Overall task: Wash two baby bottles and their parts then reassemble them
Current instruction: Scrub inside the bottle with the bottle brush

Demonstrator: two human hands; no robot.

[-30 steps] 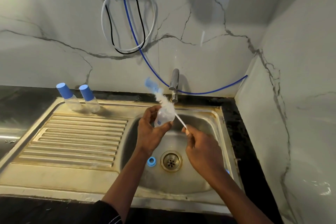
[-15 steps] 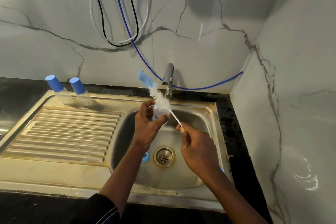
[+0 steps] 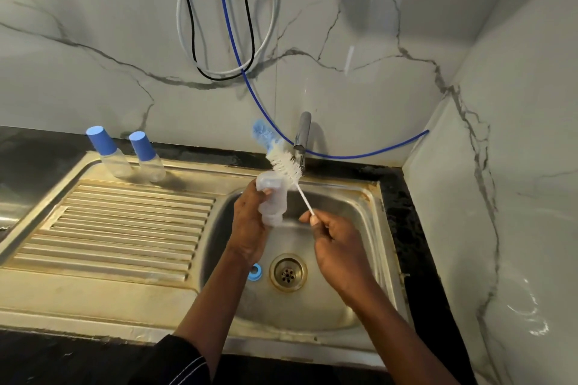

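My left hand (image 3: pixel 248 225) grips a clear open baby bottle (image 3: pixel 272 197) over the sink basin, tilted with its base up and mouth down toward the right. My right hand (image 3: pixel 336 247) pinches the thin white handle of a bottle brush (image 3: pixel 283 159). The brush's white and blue bristles are outside the bottle, above it and just in front of the tap (image 3: pixel 301 137). A blue screw ring (image 3: pixel 256 271) lies in the basin left of the drain, partly hidden by my left wrist. Two small clear bottles with blue caps (image 3: pixel 108 153) (image 3: pixel 147 155) stand at the back of the drainboard.
The steel sink (image 3: pixel 369 228) has a ribbed drainboard (image 3: pixel 119 228) on its left and a drain (image 3: pixel 287 272) in the middle. Marble walls close in behind and on the right. Black, white and blue hoses (image 3: pixel 219 40) hang on the back wall.
The brush has been drawn out of the bottle and now stands free above it. My left hand has turned the bottle so its base points up. The view shifted.
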